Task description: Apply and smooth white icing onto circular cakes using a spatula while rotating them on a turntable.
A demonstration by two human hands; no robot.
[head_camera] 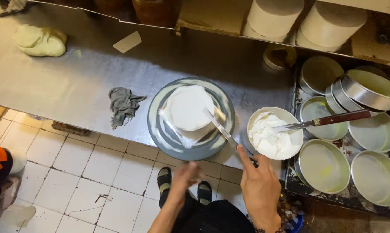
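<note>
A small round cake (187, 108) coated in white cream stands on a grey turntable (160, 129) at the front edge of a metal table. My right hand (259, 186) grips the handle of a long palette knife (217, 125), whose blade rests against the cake's right side. My left hand (185, 174) is blurred below the turntable's front rim, fingers curled, holding nothing that I can see. A white bowl of cream (273, 134) sits just right of the turntable.
A wooden-handled knife (329, 120) lies across the bowl and several round metal tins (324, 166) on a dark tray. A grey rag (122, 104), a dough lump (40, 41) and a white scraper (127, 42) lie on the table. Another person's leg (0, 162) is at left.
</note>
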